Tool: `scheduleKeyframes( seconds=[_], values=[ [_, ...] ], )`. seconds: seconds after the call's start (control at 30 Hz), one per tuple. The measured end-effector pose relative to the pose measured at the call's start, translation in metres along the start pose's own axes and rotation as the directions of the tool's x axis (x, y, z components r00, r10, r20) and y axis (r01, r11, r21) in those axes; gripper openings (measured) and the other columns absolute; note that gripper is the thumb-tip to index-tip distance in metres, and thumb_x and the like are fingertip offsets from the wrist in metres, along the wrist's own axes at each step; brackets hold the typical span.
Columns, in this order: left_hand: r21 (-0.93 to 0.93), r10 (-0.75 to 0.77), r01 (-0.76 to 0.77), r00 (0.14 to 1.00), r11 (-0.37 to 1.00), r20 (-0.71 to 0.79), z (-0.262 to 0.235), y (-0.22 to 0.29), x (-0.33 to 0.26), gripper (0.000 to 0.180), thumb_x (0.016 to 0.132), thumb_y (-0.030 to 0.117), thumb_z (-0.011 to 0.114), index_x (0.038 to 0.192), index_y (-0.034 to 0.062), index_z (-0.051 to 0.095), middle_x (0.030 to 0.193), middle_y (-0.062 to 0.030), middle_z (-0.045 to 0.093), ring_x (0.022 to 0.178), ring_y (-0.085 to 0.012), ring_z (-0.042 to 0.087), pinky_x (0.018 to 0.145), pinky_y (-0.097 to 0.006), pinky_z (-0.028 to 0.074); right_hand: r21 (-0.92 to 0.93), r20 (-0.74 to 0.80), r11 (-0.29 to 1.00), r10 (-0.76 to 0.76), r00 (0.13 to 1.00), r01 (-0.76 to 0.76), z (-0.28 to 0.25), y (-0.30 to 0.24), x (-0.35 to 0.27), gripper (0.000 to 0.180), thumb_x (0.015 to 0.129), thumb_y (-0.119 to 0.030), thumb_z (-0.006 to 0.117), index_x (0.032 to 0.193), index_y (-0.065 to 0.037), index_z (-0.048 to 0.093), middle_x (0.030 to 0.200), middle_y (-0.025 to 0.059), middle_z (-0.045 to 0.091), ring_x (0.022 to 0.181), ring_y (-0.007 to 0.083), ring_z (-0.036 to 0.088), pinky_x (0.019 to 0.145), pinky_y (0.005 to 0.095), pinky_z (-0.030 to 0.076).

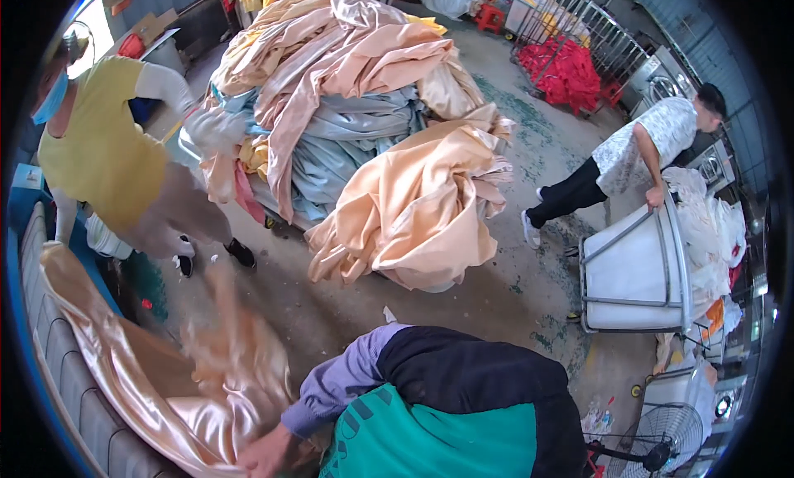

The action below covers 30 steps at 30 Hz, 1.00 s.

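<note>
My right arm, in a black sleeve and a purple sleeve cover, bends across my teal shirt toward the lower left. There my right hand (266, 453) is closed on the edge of a shiny peach satin cloth (136, 358). This cloth lies along a long padded grey surface (91, 408) at the left, and its inner part is smeared by motion. My left hand does not show. A co-worker in a yellow top (112, 139) stands at the far left, one arm down by the cloth's far end.
Ahead, a big heap of peach and grey-blue satin (356, 139) spills over its cart. A person in a patterned shirt (645, 143) grips a white cart (633, 271) of pale cloth at the right. A standing fan (657, 445) is at the lower right; red cloth (562, 73) lies beyond.
</note>
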<state>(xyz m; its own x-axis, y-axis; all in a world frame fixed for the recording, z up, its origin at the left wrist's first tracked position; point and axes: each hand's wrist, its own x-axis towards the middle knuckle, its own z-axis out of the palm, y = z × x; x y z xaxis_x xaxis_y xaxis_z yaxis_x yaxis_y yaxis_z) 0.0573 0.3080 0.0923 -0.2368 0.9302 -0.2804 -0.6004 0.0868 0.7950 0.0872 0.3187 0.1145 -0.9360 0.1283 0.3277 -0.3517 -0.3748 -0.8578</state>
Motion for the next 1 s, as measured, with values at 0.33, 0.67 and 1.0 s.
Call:
scheduleKeyframes(
  seconds=[0.33,0.67,1.0],
  values=[
    [0.332,0.261,-0.268,0.963,0.904,0.066,-0.052,0.036,-0.051,0.043,0.094,0.029,0.050,0.130,0.0051,0.047,0.126,-0.0118,0.052,0.109,-0.0238,0.054,0.091,-0.034,0.043,-0.395,-0.265,0.903,0.064,0.962,-0.168,0.043,0.058,-0.042,0.042,0.091,-0.030,0.047,0.067,0.006,0.049,0.054,0.0090,0.043,0.052,0.0166,0.042,0.051,0.0389,0.037],
    [0.375,0.628,-0.613,0.772,0.695,0.097,-0.080,0.130,-0.122,0.045,0.094,0.026,0.050,0.133,0.0043,0.044,0.132,-0.0124,0.047,0.116,-0.0243,0.049,0.097,-0.036,0.040,-0.674,-0.701,0.492,-0.191,0.687,-0.551,0.031,0.051,-0.090,0.037,0.078,-0.028,0.057,0.105,-0.001,0.055,0.097,0.0185,0.060,0.092,0.0338,0.058,0.081,0.0435,0.046],
    [0.692,0.508,-0.632,0.748,0.350,0.426,-0.105,0.135,-0.100,0.037,0.093,0.019,0.054,0.125,0.0016,0.047,0.115,-0.0118,0.056,0.103,-0.0209,0.052,0.092,-0.032,0.042,-0.979,0.088,0.126,-0.459,0.884,0.163,0.076,-0.081,0.031,0.053,0.083,-0.059,0.046,0.103,-0.015,0.066,0.100,0.0037,0.066,0.099,0.0262,0.057,0.090,0.0423,0.036]
  ],
)
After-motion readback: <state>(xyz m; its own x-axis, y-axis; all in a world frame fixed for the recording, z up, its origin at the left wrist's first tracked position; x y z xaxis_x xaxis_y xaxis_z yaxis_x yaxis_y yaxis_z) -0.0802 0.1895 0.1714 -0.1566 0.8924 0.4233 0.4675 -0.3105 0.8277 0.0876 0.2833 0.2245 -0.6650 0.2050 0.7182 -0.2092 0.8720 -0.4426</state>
